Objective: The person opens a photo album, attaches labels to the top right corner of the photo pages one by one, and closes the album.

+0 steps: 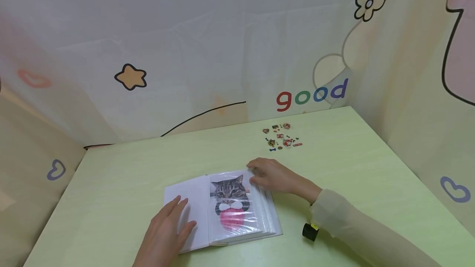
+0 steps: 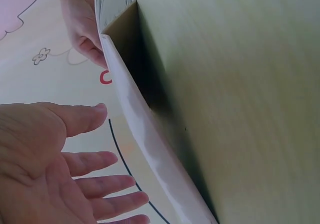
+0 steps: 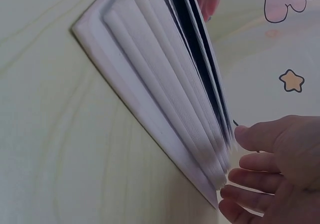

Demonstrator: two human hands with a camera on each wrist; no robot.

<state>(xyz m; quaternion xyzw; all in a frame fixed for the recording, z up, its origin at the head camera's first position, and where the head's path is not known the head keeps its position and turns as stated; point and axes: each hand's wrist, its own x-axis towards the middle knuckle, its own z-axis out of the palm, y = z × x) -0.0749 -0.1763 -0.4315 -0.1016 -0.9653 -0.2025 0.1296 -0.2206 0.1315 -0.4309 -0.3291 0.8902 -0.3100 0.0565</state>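
Observation:
A photo album [image 1: 187, 213] lies spread on the table, its white inside cover to the left. On the right, a clear sleeve holds a picture of a grey tabby cat [image 1: 231, 193] with a pink round shape below its face. My left hand [image 1: 163, 230] hovers over the cover with fingers spread; the left wrist view shows its palm beside the raised cover [image 2: 145, 139]. My right hand [image 1: 276, 176] is at the upper right corner of the pages. In the right wrist view its thumb and fingertips are right at the edges of the page stack [image 3: 160, 83], slightly apart from each other.
Several small stickers or cutouts [image 1: 280, 136] lie toward the back right of the pale green table [image 1: 122, 184]. A small black object with a yellow part [image 1: 310, 231] shows under the right wrist. A printed curtain [image 1: 208, 52] stands behind and at the sides.

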